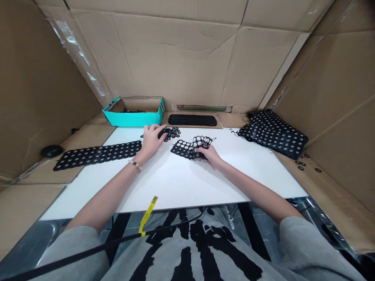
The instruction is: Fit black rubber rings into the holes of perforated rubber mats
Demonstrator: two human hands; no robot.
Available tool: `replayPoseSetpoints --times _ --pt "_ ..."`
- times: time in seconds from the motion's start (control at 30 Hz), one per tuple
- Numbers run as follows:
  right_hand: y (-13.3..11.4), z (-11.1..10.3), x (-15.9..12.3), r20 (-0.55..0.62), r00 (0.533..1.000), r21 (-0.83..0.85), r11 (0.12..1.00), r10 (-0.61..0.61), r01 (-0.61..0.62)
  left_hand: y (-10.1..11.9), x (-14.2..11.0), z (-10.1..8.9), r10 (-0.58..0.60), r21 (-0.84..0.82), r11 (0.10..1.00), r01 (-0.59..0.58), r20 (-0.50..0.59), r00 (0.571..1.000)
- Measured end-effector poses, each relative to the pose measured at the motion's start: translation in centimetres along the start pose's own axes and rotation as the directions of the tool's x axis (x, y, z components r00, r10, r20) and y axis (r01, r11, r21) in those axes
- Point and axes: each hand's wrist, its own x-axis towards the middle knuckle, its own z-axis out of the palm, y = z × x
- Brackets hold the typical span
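Note:
My left hand [152, 139] reaches over a loose pile of small black rings [175, 133] on the white board. Its fingers are apart, and the fingertips are at the near side of the pile. My right hand [210, 155] is closed around the bunched end of a short black strip with rows of round holes [183, 149]. The free end of that strip lies on the board, pointing left. A pale pointed tip [213, 139] sticks out above the right hand; what it belongs to is hidden. A longer black perforated strip [101, 155] lies left of my left hand.
A turquoise-fronted box [133, 119] with black pieces stands at the back left. Behind the board lies a black braided-looking bundle [192, 120]. Black perforated sheets [272, 134] are heaped at right, with loose rings [300, 168] nearby. Cardboard walls [158, 58] enclose the white board [175, 187].

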Motion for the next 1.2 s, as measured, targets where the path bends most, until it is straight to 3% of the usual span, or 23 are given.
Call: replayPoseSetpoints --times 0.07,0.17,0.27,0.37,0.47,0.57,0.67,0.8,0.93,1.03,1.13,1.2 --pt "-0.4 0.0 -0.2 0.023 0.999 0.0 1.0 0.031 -0.031 2.2 -0.4 0.3 -0.04 -0.351 0.931 0.098 0.168 0.985" --pt "-0.7 0.1 -0.5 0.098 0.995 -0.031 0.999 0.035 -0.032 5.0 -1.4 0.1 -0.025 -0.696 0.611 0.378 0.46 0.888" --pt "-0.5 0.3 -0.5 0.124 0.992 -0.034 0.999 0.009 -0.005 6.9 -2.4 -0.3 0.008 -0.748 0.425 0.51 0.567 0.824" --pt "-0.4 0.2 -0.4 0.106 0.994 -0.057 0.998 0.01 -0.004 7.6 -2.9 -0.4 0.007 -0.769 0.341 0.54 0.577 0.817" --pt "-0.5 -0.4 -0.2 0.076 0.996 -0.271 0.96 -0.053 0.072 7.8 -3.0 -0.4 0.009 -0.778 0.299 0.552 0.581 0.814" --pt "-0.9 -1.2 0.0 0.089 0.987 -0.525 0.836 -0.135 0.162 7.8 -3.0 -0.4 0.0 -0.771 0.326 0.547 0.579 0.815" --pt "-1.0 -1.9 0.4 0.106 0.987 -0.599 0.784 -0.123 0.162 7.8 -3.0 -0.5 0.004 -0.774 0.334 0.538 0.572 0.82" --pt "-1.0 -2.1 0.8 0.071 0.996 -0.541 0.837 -0.058 0.087 8.1 -3.2 -0.6 0.027 -0.788 0.295 0.54 0.572 0.82" --pt "-1.4 -1.3 0.4 0.053 0.999 -0.271 0.962 0.0 0.015 7.8 -3.0 -0.3 0.057 -0.777 0.332 0.535 0.582 0.811" --pt "-2.1 -0.7 -0.2 0.07 0.997 -0.11 0.994 0.03 -0.022 7.0 -2.8 0.6 0.098 -0.743 0.486 0.46 0.569 0.816" --pt "-2.2 -0.3 -0.6 0.111 0.993 -0.024 0.999 0.047 -0.045 6.3 -3.0 1.9 0.113 -0.562 0.793 0.235 0.515 0.85" --pt "-2.0 -0.1 -0.8 0.148 0.988 0.004 0.999 0.038 -0.039 6.1 -3.5 2.6 0.128 -0.405 0.909 0.096 0.492 0.861"
